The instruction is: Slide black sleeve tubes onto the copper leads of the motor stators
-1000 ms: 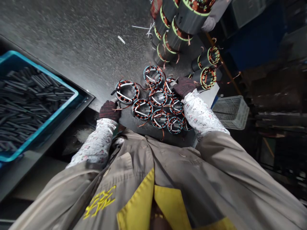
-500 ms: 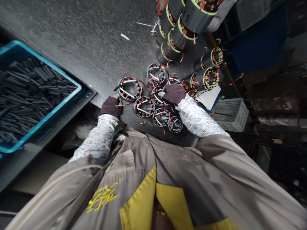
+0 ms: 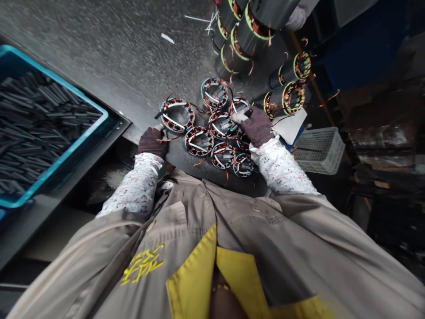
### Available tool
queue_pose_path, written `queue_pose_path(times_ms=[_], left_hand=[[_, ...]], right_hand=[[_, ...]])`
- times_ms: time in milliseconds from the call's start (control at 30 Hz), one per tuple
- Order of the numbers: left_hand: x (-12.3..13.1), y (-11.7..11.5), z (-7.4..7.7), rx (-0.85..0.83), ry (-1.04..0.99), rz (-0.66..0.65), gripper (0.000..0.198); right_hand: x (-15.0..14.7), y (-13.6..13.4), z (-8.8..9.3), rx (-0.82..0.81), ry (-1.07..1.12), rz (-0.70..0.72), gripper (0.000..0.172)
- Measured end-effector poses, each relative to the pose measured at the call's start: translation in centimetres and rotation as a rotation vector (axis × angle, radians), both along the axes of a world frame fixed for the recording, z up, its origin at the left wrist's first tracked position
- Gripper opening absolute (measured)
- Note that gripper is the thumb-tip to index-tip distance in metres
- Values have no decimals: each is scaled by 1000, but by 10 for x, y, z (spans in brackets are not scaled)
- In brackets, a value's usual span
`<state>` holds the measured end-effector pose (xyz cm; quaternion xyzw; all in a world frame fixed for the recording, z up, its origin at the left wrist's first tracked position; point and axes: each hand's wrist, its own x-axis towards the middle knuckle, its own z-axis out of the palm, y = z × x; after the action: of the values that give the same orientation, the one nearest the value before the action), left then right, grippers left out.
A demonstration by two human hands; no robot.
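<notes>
My left hand (image 3: 152, 141), in a dark red knit glove with bare fingertips, is closed beside the leftmost stator (image 3: 177, 115). A copper wire lead (image 3: 172, 138) runs from that stator into its fingers. My right hand (image 3: 255, 126), gloved alike, reaches over the right side of the group. Its thumb and fingertips are drawn together above a middle stator (image 3: 221, 125); what they pinch is too small to make out. Several wound stators with blue rims, orange windings and white strips stand close together, among them a back stator (image 3: 214, 93) and a front stator (image 3: 199, 141).
A blue bin (image 3: 56, 170) of dark strips stands at left. Stators with yellow-green rims (image 3: 239, 42) are stacked at the back, near another person's sleeve (image 3: 300, 15). White scraps (image 3: 168, 38) lie on the dark table (image 3: 133, 57). At right are a white card (image 3: 290, 127) and a white basket (image 3: 323, 150).
My right hand has moved right, off the middle stator, uncovering more of its rim. My left hand stays beside the leftmost stator. The whole view has shifted slightly.
</notes>
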<state>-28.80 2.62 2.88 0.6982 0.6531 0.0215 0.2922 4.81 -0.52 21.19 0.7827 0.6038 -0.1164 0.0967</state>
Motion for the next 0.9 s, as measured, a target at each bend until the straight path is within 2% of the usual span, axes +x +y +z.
queue_pose_path(times_ms=[100, 200, 367, 533, 733, 833, 900], left_hand=[[-1, 1, -3, -27, -3, 15, 64], [0, 2, -4, -34, -4, 39, 65], [3, 3, 1, -7, 8, 36, 53], [5, 2, 9, -7, 26, 47, 50], [5, 1, 17, -2, 29, 11, 52], [5, 1, 16, -20, 43, 2, 53], [6, 1, 12, -36, 45, -9, 51]], right_hand=[[-1, -30, 5, -142, 63, -17, 45], [-13, -55, 4, -331, 60, 94, 46], [-29, -69, -7, -482, -21, 175, 54], [-32, -67, -14, -505, -48, 203, 56], [-37, -71, -7, -467, -65, 208, 56], [-39, -70, 0, -412, -51, 102, 44], [-41, -64, 6, -296, 27, -7, 39]])
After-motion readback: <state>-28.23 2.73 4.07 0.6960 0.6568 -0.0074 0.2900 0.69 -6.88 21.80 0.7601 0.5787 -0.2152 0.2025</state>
